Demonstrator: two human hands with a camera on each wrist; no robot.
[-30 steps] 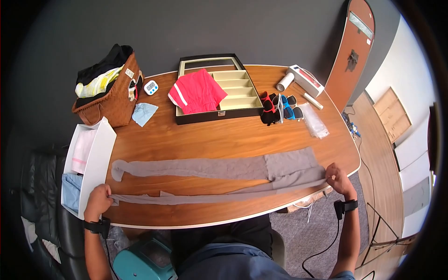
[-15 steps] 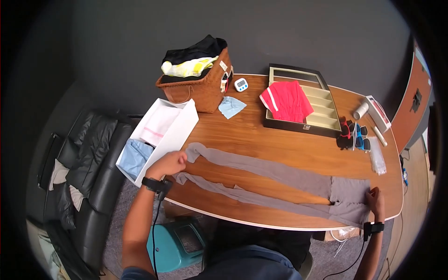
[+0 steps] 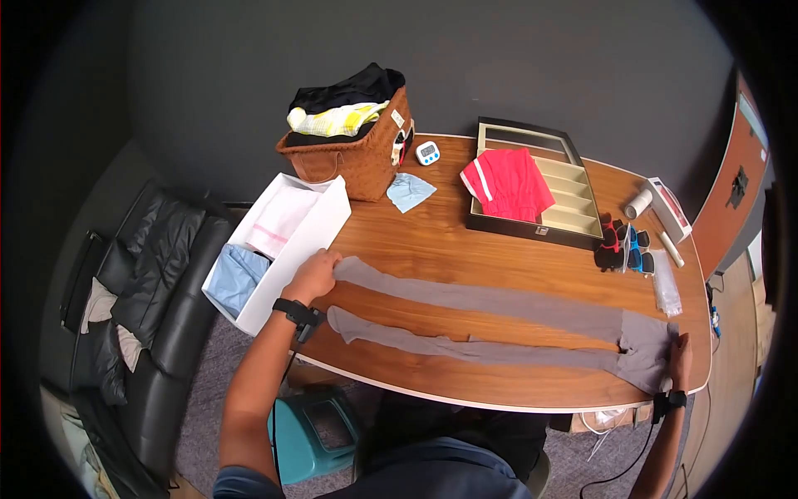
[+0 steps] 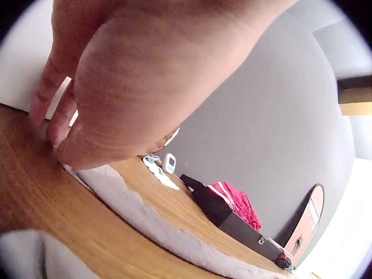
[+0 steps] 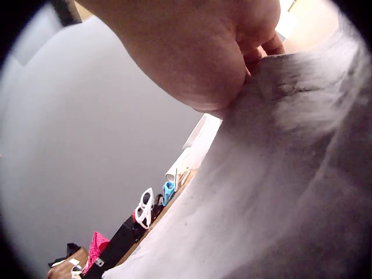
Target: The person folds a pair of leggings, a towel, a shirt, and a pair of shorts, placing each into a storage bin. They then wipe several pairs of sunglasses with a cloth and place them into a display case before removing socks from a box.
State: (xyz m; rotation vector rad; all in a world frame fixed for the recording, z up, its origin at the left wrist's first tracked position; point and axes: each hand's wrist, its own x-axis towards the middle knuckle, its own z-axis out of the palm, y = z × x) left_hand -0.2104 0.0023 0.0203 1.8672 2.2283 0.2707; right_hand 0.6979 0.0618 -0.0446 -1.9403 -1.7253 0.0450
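A pair of thin grey tights [image 3: 499,301] lies lengthwise over the wooden table, its two legs spread apart and pointing left. My left hand [image 3: 314,276] pinches the foot end of the far leg, beside the white box. In the left wrist view, the thumb and fingertips [image 4: 64,152] meet on the grey fabric [image 4: 145,224] right at the tabletop. At the other end, my right hand [image 3: 682,363] holds the waistband edge; in the right wrist view its fingers [image 5: 270,47] grip the raised fabric [image 5: 250,180]. The near leg's foot lies loose and slightly wrinkled.
A white box [image 3: 320,229] with folded cloths stands left, before a brown basket [image 3: 378,170] of clothes. Behind are a timer [image 3: 428,153], light-blue cloth [image 3: 409,192] and compartment case [image 3: 532,230] bearing a red garment [image 3: 509,185]. Sunglasses [image 3: 611,249] and a clear plastic bag [image 3: 666,283] lie right.
The head view has swung left. My left hand has left the near leg's foot and taken the far leg's foot. The far leg now lies straighter, its bent toe drawn out; the near leg lies slack.
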